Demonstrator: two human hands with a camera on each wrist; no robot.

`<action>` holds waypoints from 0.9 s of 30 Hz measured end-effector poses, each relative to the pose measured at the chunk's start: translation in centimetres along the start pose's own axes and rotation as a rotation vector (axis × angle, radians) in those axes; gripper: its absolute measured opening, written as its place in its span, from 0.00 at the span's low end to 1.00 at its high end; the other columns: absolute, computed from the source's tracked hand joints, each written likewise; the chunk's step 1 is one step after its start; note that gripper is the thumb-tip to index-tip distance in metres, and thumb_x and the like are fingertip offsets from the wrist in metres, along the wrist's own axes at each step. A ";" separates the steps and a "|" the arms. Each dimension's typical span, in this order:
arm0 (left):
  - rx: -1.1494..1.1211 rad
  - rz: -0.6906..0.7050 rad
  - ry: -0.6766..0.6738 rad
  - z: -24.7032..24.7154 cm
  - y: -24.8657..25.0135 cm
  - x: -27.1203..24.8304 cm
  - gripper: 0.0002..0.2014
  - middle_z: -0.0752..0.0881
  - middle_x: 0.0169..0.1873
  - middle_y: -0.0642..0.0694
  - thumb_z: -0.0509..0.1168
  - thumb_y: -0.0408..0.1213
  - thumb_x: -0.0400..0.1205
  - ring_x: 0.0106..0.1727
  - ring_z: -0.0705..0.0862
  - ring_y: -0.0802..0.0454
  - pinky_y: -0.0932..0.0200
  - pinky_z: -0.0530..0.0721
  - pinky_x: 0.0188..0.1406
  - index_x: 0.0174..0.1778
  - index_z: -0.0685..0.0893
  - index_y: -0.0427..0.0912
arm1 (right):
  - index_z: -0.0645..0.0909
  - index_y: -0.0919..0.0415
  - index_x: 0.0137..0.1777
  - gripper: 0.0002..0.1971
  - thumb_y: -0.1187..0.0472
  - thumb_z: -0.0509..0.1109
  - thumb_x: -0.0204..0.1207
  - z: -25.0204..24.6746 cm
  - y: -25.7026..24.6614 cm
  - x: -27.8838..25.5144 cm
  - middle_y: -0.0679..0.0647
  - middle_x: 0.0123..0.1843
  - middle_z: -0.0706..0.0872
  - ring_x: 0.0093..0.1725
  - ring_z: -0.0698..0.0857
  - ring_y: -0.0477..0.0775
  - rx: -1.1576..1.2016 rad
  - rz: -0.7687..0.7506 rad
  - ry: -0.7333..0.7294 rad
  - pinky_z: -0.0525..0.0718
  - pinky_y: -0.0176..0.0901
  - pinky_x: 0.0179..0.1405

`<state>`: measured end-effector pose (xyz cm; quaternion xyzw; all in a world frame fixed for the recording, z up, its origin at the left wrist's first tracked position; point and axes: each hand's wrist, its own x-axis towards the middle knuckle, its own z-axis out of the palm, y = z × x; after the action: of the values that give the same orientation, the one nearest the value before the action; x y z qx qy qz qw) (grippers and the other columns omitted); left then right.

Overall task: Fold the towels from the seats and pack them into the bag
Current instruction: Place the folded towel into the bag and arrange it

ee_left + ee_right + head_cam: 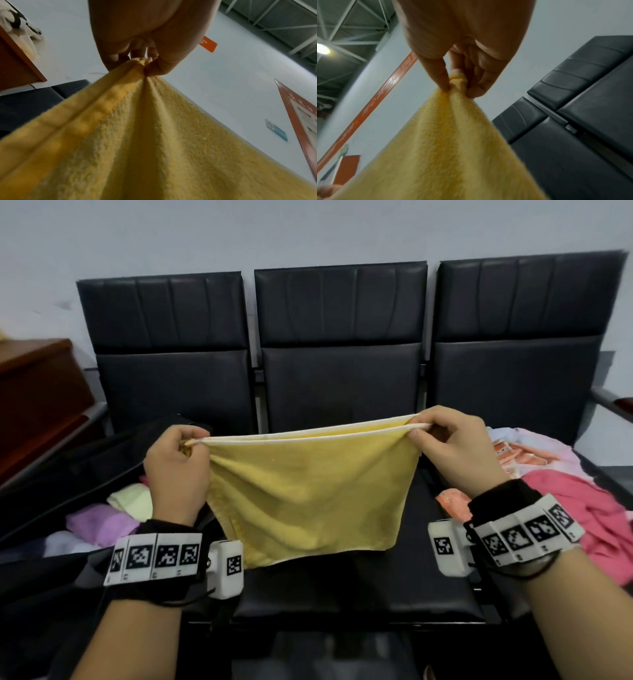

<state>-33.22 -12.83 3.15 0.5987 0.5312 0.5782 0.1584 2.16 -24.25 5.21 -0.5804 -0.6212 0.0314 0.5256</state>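
The yellow towel (308, 491) was looped terry cloth, matt and nubbly, with a flat woven band along its edge. The seats (339, 337) looked like smooth dark leatherette with a dull sheen. A cabinet (37, 392) at the left showed glossy reddish wood. The wall (308, 231) was matt.

Yellow terry towel (308, 491) with white edge trim; black padded seats (339, 344); lilac folded towel (99, 523) near left; pink crumpled cloth (582, 508) right; black-and-white checker-patterned wristbands (156, 556).
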 end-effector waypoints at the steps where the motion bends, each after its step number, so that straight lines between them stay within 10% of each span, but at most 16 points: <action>1: -0.018 0.007 0.011 -0.3 0.2 0.1 0.12 0.86 0.37 0.55 0.61 0.28 0.74 0.42 0.84 0.52 0.52 0.82 0.44 0.42 0.86 0.49 | 0.88 0.57 0.44 0.04 0.67 0.75 0.76 -0.3 -0.2 -0.1 0.46 0.42 0.89 0.42 0.86 0.46 0.014 -0.015 -0.011 0.83 0.37 0.41; 9: -0.045 -0.029 -0.012 1.0 0.1 1.9 0.11 0.86 0.32 0.59 0.61 0.33 0.71 0.35 0.82 0.60 0.58 0.78 0.35 0.36 0.86 0.53 | 0.88 0.44 0.47 0.07 0.60 0.75 0.78 -0.1 1.3 1.3 0.37 0.34 0.87 0.31 0.84 0.38 0.034 -0.009 0.102 0.78 0.27 0.28; 12: -0.003 -0.108 -0.121 3.8 -0.4 2.7 0.11 0.88 0.35 0.51 0.64 0.29 0.74 0.41 0.86 0.47 0.50 0.85 0.43 0.36 0.86 0.51 | 0.87 0.44 0.46 0.08 0.61 0.76 0.78 0.7 3.3 3.0 0.46 0.38 0.88 0.26 0.85 0.42 -0.044 0.149 0.048 0.81 0.32 0.24; 17: -0.066 -0.012 -0.104 4.7 1.0 5.4 0.14 0.89 0.38 0.53 0.63 0.28 0.76 0.42 0.88 0.49 0.48 0.89 0.47 0.39 0.87 0.54 | 0.86 0.51 0.42 0.07 0.63 0.73 0.79 0.7 3.0 5.9 0.51 0.42 0.90 0.44 0.91 0.51 0.130 0.227 0.187 0.92 0.49 0.45; 23: -0.234 0.229 -0.044 2.2 2.4 5.1 0.11 0.89 0.45 0.55 0.62 0.30 0.80 0.47 0.87 0.61 0.68 0.82 0.47 0.46 0.86 0.52 | 0.85 0.49 0.50 0.07 0.62 0.68 0.83 -1.1 0.9 3.2 0.51 0.56 0.92 0.63 0.88 0.51 0.396 -0.006 0.267 0.84 0.38 0.62; 27: -0.197 0.175 -0.190 2.4 -1.6 1.8 0.11 0.89 0.45 0.55 0.61 0.29 0.80 0.47 0.87 0.62 0.72 0.81 0.48 0.46 0.85 0.49 | 0.81 0.47 0.48 0.09 0.62 0.65 0.85 0.7 3.3 -1.9 0.46 0.51 0.92 0.56 0.88 0.42 0.441 0.120 0.185 0.82 0.29 0.53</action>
<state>-32.29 -9.74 2.12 0.6764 0.4002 0.5797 0.2150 3.56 -24.19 1.59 -0.4880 -0.5127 0.1442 0.6915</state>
